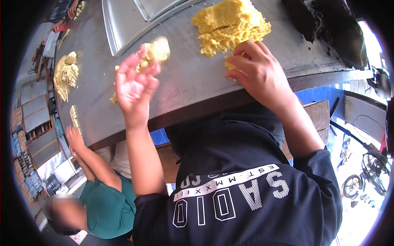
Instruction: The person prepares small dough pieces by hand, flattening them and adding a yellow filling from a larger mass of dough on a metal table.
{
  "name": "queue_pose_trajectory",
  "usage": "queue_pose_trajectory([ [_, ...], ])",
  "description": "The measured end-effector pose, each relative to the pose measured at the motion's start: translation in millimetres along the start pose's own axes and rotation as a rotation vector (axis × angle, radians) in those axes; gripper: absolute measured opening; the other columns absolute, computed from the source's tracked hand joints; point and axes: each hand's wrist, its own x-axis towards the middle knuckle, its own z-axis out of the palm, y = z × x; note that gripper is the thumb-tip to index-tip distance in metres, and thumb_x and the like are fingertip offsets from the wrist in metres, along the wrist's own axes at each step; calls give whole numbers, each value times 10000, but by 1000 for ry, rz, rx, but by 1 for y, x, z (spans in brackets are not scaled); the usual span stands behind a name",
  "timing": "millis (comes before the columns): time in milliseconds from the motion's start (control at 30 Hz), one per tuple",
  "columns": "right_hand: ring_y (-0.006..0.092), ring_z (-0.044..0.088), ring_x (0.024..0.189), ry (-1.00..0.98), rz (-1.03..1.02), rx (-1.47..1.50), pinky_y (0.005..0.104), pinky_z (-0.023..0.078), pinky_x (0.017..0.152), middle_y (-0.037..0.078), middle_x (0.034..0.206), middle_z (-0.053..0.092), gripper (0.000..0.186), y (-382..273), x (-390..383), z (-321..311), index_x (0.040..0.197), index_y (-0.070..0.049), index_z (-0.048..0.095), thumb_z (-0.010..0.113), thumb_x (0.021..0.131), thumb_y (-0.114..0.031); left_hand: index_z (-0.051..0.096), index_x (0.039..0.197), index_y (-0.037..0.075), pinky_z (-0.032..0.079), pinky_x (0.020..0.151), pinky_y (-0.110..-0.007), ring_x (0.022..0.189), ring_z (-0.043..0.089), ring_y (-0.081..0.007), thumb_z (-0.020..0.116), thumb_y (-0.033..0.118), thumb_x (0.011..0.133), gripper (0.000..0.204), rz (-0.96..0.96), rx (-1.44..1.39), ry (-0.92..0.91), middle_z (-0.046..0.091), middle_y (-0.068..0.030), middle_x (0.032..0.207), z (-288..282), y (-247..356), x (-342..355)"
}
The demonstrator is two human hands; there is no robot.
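Note:
My left hand [137, 82] is raised over the near edge of the table, its palm bare and its fingers loosely apart. A blurred pale dough ball [159, 48] shows just beyond its fingertips; whether they touch cannot be told. Behind those fingers, more small dough pieces [144, 64] are partly hidden. My right hand [259, 67] has its fingers curled around a small lump of yellow crumbly filling [229, 64]. Right above it lies a large mound of the same yellow filling [230, 26].
A metal tray [119, 30] sits at the far side of the table [184, 78]. Pale dough [65, 76] lies at left, near a row of small pieces [74, 117]. A co-worker in green [108, 205] works there; another person's hands [72, 12] show far left. Dark material [328, 28] covers the right end.

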Motion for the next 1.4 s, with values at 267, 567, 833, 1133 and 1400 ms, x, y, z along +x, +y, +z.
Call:
queue_pose_trajectory([
  [267, 324, 725, 1199, 98, 50, -14, 451, 658, 970, 87, 1264, 733, 211, 2, -2, 4, 1108, -64, 785, 699, 918, -31, 839, 1264, 160, 470, 1179, -482, 1361, 696, -316, 906, 222, 971, 307, 554, 1351, -203, 751, -30, 1511, -24, 1, 55],
  [567, 305, 741, 1135, -41, -64, -198, 448, 640, 923, 63, 1199, 738, 172, -2, 19, 17, 1099, -107, 780, 849, 964, -189, 793, 1223, -27, 629, 1108, -361, 1187, 772, -179, 803, -69, 1065, 164, 129, 268, 237, 825, -130, 1253, 4, -18, -13],
  [833, 343, 750, 1045, 19, 116, -54, 476, 629, 919, 79, 1097, 744, 270, -4, 0, 0, 1105, -88, 760, 921, 927, -214, 866, 1192, 17, 639, 932, -340, 926, 805, -205, 903, 3, 985, 211, 253, 915, 11, 874, -115, 1115, 22, -8, -40],
  [1133, 287, 719, 1077, 90, -90, -95, 438, 643, 898, 56, 1082, 702, 101, 1, 5, 14, 1045, -98, 781, 793, 965, -160, 795, 1378, 49, 640, 930, -395, 1008, 810, -250, 914, 114, 1009, 393, 179, 1026, 143, 871, -124, 1228, 38, -12, -47],
  [1400, 292, 703, 1034, 180, -103, 77, 452, 631, 903, 46, 1079, 695, 130, 7, 5, 22, 1027, -103, 792, 830, 946, -199, 875, 1186, 78, 631, 826, -394, 909, 793, -275, 847, 95, 1052, 137, -17, 788, 80, 836, -82, 1072, 2, -6, -19],
])
